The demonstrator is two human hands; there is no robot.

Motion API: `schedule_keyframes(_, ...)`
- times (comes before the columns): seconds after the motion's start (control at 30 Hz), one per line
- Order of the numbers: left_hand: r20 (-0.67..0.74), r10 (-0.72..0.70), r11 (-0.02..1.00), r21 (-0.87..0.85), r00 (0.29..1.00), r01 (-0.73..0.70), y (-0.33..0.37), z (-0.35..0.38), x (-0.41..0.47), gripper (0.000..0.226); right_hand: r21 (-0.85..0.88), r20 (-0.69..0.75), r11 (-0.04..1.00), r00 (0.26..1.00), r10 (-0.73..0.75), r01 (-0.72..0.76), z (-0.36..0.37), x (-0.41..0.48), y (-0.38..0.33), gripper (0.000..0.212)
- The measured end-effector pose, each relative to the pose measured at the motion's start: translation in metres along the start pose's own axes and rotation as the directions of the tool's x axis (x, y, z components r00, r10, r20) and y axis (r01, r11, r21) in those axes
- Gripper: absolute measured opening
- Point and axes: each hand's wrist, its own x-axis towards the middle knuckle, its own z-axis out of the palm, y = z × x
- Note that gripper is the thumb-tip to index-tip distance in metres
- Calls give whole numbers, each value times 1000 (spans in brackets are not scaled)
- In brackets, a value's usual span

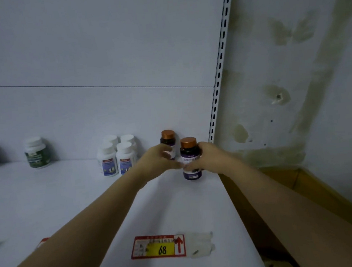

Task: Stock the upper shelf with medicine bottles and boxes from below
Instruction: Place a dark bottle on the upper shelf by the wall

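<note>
The person's left hand (158,158) has its fingers curled round the rear copper-capped bottle (168,139). The right hand (208,157) wraps its fingers round the front copper-capped bottle (192,173). Both bottles are upright at the right end of the upper shelf (178,208), and whether the front one is already set down cannot be told.

The two sets of fingers nearly meet between the bottles, so drawing one hand out could nudge the neighbouring bottle over. The shelf's open edge lies just right of the right fingers, so a tipped bottle could roll off. The white bottles (117,158), left of the left fingers, could be clipped too.
</note>
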Motion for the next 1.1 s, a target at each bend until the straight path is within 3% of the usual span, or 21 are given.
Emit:
schedule_keyframes(0.13, -114, 20, 895, 445, 993, 34, -24, -5, 5, 58, 44, -41, 997, 997, 70, -69, 10, 12, 9, 54)
schedule_keyframes(0.23, -121, 42, 809, 587, 992, 38, -29, -3, 10, 54, 80, -104, 992, 988, 110, -102, 19, 22, 13, 60)
schedule_keyframes(0.47, -126, 41, 787, 615, 991, 45, -37, 7, 27, 55, 14, -204, 993, 972, 117, -117, 25, 49, 9, 67)
schedule_keyframes(1.1, -81, 46, 811, 584, 996, 10, -45, 5, 44, 52, 74, -354, 992, 928, 119, -99, 40, 82, 15, 55)
